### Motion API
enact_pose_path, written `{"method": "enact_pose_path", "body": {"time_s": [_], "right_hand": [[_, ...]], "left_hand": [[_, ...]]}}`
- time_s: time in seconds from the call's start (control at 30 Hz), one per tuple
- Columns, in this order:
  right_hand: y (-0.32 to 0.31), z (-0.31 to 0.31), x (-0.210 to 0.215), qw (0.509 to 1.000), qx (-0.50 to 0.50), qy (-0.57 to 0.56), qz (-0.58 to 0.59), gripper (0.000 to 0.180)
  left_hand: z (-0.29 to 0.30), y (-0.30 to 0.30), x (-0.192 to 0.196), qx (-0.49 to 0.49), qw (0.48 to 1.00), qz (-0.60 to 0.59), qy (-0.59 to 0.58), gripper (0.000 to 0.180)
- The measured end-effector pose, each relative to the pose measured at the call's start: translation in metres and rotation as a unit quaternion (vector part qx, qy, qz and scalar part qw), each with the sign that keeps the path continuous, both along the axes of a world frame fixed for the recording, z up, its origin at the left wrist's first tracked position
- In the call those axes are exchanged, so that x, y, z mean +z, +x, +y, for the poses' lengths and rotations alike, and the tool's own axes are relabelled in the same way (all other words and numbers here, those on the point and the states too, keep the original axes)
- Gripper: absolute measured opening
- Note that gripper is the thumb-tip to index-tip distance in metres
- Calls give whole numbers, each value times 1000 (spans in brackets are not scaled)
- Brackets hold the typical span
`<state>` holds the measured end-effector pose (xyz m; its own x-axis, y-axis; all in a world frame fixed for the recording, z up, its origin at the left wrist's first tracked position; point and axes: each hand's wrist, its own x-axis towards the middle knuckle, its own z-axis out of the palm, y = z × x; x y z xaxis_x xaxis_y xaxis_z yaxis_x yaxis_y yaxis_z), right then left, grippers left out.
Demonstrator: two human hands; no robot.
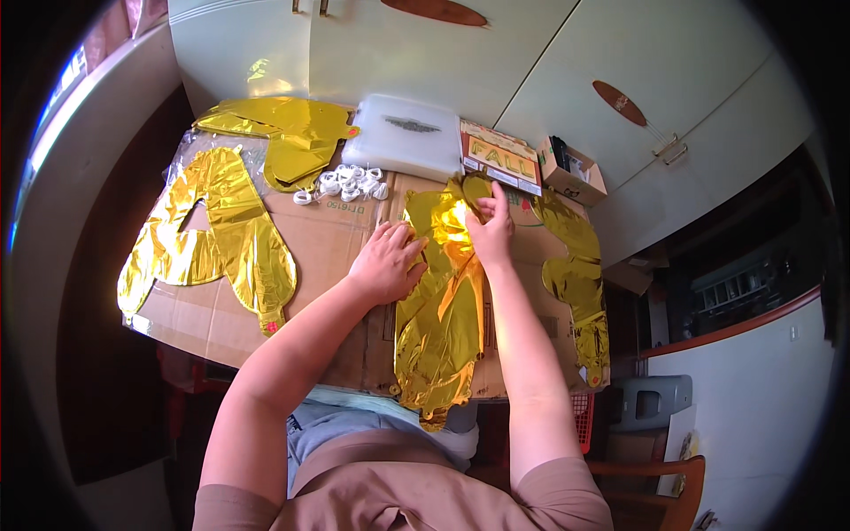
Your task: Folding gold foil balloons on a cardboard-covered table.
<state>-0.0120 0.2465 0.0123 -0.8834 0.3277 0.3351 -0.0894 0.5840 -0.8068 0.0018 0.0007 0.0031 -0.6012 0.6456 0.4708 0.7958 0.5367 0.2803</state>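
Observation:
In front of me lies a crumpled gold foil balloon (443,341), flat and uninflated, its lower end hanging over the near table edge. Its upper part is bunched and folded. My left hand (387,263) has its fingers curled at the balloon's left edge, closed on the foil. Higher up, my right hand (491,228) pinches the folded top of the same balloon between thumb and fingers. To the left rests a flat A-shaped gold foil balloon (252,234). Another gold foil balloon (305,137) lies folded at the back left, and a curved one (571,265) lies at the right.
Cardboard (341,310) covers the table. Bundles of white string (352,182) sit near a translucent plastic case (405,137). Beside it stand a printed box (502,159) and a small open carton (574,173). Pale cabinets (398,53) rise behind; a wooden chair (691,496) is at the lower right.

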Motion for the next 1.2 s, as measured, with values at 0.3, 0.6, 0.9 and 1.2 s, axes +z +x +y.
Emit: {"method": "enact_pose_path", "body": {"time_s": [0.3, 0.6, 0.9, 1.2], "right_hand": [[12, -9, 2, 969, -160, 174, -68, 103], [-3, 27, 9, 945, -165, -255, -123, 31], [-5, 33, 13, 944, -165, -236, -162, 27], [-3, 23, 7, 963, -205, 70, -161, 29]], "left_hand": [[-1, 1, 1, 6, 1000, 0, -9, 47], [-4, 2, 2, 5, 1000, -14, -5, 44], [1, 1, 5, -5, 1000, -16, 3, 44], [-1, 1, 5, -1, 1000, -14, -5, 45]]}}
